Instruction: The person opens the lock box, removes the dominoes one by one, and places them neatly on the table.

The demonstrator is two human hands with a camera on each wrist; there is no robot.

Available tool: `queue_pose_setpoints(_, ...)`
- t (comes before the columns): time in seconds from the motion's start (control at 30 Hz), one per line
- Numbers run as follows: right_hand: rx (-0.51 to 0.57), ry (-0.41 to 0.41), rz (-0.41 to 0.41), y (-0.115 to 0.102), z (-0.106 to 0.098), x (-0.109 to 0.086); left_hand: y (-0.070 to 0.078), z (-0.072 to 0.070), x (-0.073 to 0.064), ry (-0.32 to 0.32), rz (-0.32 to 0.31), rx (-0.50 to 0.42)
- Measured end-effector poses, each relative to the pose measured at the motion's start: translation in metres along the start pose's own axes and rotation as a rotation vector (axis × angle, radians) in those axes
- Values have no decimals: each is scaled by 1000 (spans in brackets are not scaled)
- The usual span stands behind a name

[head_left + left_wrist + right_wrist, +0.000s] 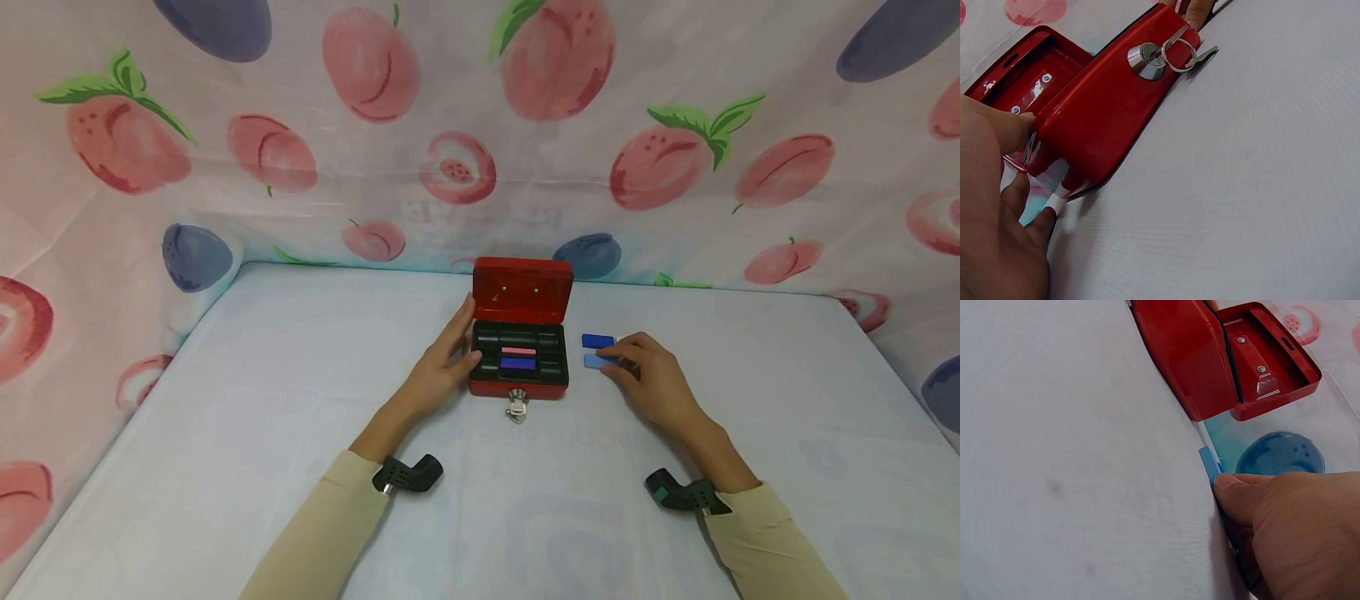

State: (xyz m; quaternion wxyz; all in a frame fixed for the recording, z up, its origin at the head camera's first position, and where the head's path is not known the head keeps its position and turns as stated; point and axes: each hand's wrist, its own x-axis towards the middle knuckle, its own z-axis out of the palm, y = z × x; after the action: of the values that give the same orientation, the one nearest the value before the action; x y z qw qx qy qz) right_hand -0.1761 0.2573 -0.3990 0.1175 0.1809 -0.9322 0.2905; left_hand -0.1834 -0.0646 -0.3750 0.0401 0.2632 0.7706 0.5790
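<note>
A red cash box [519, 389] stands with its lid raised and a black compartment tray inside. In the tray lie a pink block [518, 351] and a blue-purple block [517, 363]. My left hand [435, 371] rests along the box's left side, fingers extended toward the lid, thumb at the rim. To the right of the box, my right hand [656, 383] pinches a light blue block [1209, 464] between thumb and fingers, low at the table. A dark blue block [597, 341] lies just behind it, close to those fingertips.
Keys on a ring [1179, 55] hang from the lock [1146, 61] on the box's front. A white cloth [480, 517] covers the table. Behind it rises a fruit-patterned curtain [525, 183], near the lid's back.
</note>
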Motion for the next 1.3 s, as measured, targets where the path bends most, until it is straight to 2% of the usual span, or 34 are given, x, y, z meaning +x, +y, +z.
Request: queue_pose_setpoints(1.3,-21,-46,41,-2,-2,0,1,0,-1,2,-12,14)
